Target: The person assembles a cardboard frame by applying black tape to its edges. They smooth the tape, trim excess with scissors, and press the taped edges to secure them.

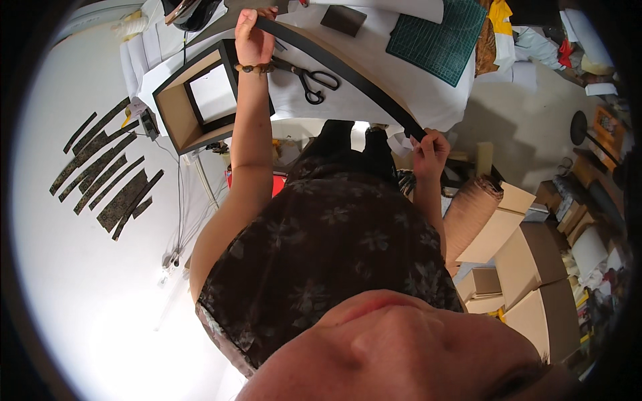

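Between my two hands stretches a long black strip (348, 67) with a tan edge, held above the white-covered table (294, 103). My left hand (253, 39) is closed on its far left end, with a beaded bracelet at the wrist. My right hand (431, 150) pinches the other end near the table's front right edge. Beneath my left forearm stands a black open box (175, 120) with tan inner walls and a rectangular opening. Black-handled scissors (314, 85) lie just right of that forearm, their blades partly hidden.
A green cutting mat (438, 40) and a dark rectangular piece (343, 21) lie at the back. Patterned dark strips (100, 157) hang on the left wall, beside cables (179, 200). At the right are a brown roll (471, 210) and cardboard boxes (528, 260).
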Demonstrator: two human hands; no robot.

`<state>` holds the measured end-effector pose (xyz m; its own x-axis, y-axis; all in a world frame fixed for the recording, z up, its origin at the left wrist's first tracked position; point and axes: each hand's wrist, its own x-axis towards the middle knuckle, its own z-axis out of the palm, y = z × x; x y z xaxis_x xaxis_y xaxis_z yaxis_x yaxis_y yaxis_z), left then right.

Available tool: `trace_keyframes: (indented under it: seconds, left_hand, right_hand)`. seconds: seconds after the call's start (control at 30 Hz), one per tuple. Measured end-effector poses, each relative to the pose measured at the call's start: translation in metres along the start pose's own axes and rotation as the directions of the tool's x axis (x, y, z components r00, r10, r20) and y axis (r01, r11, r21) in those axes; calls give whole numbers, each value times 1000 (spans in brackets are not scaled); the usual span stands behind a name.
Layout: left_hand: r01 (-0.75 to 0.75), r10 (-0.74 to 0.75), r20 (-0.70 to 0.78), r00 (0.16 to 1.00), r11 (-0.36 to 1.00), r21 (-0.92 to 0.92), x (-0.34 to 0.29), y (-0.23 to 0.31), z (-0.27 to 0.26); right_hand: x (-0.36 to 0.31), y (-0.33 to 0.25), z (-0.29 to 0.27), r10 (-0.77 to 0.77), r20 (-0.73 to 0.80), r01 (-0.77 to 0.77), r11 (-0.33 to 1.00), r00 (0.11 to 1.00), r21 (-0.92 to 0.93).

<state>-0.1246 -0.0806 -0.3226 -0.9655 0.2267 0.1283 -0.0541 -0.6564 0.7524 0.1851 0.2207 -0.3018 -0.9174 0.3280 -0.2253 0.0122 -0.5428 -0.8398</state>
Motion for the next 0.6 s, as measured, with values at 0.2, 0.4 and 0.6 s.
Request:
trace_keyframes:
  seconds: [0.2,0.4,0.6]
  left_hand:
    - [-43,47,-74,996,998,50,-2,-2,-5]
    - [-55,77,-160,984,989,134,-15,-9,15]
    - [-81,200,-231,952,894,441,-28,-18,54]
  right_hand:
    - [-5,5,-1,26,3,-26,999,1000,33]
    - [-2,3,5,-27,43,25,998,999,61]
    - [4,-2,8,-47,45,44,996,998,83]
